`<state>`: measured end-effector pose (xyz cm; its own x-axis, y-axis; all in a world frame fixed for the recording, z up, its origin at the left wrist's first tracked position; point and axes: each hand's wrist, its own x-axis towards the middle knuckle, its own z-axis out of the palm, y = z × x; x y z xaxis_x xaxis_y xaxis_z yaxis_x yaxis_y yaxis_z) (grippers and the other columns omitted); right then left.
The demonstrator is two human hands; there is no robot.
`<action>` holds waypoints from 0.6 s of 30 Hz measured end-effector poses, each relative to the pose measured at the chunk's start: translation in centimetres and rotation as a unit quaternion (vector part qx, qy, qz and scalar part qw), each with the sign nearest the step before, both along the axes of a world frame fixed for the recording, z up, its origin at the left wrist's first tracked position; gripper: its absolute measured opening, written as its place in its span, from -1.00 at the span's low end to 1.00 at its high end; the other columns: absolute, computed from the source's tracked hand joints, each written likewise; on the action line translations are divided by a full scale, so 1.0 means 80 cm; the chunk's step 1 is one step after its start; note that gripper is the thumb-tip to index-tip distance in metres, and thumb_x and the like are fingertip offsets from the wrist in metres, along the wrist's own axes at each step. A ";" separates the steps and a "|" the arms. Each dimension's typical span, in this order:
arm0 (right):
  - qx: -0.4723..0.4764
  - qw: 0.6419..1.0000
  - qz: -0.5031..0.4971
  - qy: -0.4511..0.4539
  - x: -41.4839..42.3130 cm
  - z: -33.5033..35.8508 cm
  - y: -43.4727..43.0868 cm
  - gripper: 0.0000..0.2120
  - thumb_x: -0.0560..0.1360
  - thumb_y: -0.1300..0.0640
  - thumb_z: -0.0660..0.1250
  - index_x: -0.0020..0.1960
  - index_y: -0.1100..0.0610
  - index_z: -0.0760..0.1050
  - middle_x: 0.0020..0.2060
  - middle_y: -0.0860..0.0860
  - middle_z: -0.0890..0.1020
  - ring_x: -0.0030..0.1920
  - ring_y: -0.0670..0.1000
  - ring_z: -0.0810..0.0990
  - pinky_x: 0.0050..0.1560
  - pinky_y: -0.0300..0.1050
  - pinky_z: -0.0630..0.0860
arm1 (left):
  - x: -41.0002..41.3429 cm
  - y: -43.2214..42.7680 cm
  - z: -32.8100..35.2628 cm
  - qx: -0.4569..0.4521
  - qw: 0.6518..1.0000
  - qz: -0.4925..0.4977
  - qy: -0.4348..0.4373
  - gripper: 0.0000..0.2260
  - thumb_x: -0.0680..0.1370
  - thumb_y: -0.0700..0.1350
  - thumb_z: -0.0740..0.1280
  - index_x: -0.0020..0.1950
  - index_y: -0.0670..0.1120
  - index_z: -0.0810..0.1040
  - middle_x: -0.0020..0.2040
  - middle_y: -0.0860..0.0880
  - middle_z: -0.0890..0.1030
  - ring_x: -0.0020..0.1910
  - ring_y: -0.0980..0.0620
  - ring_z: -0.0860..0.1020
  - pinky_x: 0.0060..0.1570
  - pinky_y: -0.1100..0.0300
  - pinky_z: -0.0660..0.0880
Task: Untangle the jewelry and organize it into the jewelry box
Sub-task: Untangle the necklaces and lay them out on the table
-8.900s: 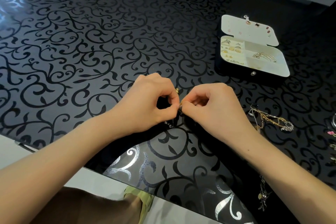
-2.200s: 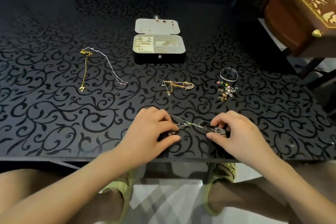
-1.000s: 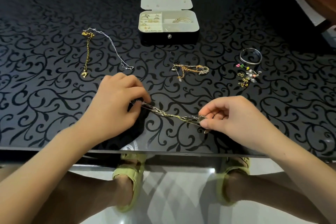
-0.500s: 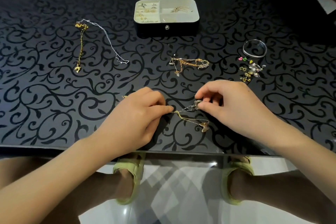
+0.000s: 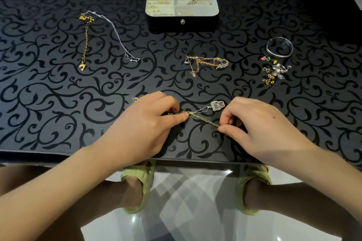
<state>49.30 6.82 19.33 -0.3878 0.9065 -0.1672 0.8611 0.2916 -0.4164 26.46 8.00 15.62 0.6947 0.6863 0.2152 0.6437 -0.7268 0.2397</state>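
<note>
Lighting dim, even. Glossy black table (image 5: 58, 103) darkest toward far corners; faint sheen noted near front edge. Bright glare spots recorded on pale floor (image 5: 186, 201) below. Centre sharp; wide-angle bowing observed at edges.

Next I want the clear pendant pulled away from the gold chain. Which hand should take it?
Probably the right hand: the clear pendant lies right beside its fingers. The left hand pinches where the chains meet, so it is better as the anchor. The right must first release the gold chain.
</note>
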 end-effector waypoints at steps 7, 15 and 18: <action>-0.012 0.999 -0.033 0.030 0.006 0.003 0.001 -0.86 0.50 0.07 0.31 -0.22 -0.05 0.43 -0.33 -0.14 0.50 -0.24 -0.16 0.47 -0.21 -0.37 0.31 | -0.002 -0.002 0.002 -0.010 1.000 0.007 0.001 -0.69 0.48 -0.23 0.18 0.12 -0.17 0.62 -0.07 -0.14 0.57 -0.15 -0.13 0.50 -0.18 0.02 0.47; -0.034 0.999 -0.015 0.011 0.004 0.007 0.001 -0.85 0.46 -0.02 0.32 -0.26 -0.03 0.51 -0.36 -0.10 0.56 -0.28 -0.14 0.49 -0.25 -0.32 0.34 | -0.005 -0.002 0.000 -0.037 0.999 0.017 -0.031 -0.69 0.47 -0.23 0.17 0.10 -0.15 0.64 -0.04 -0.13 0.56 -0.10 -0.02 0.41 -0.09 0.18 0.38; 0.023 0.999 -0.029 0.004 0.001 0.007 0.005 -0.84 0.43 -0.08 0.27 -0.19 -0.02 0.53 -0.34 -0.11 0.54 -0.29 -0.15 0.47 -0.24 -0.26 0.34 | -0.005 -0.002 0.000 -0.038 0.999 0.017 -0.033 -0.69 0.47 -0.23 0.18 0.09 -0.14 0.65 -0.04 -0.13 0.56 -0.09 -0.02 0.41 -0.08 0.19 0.37</action>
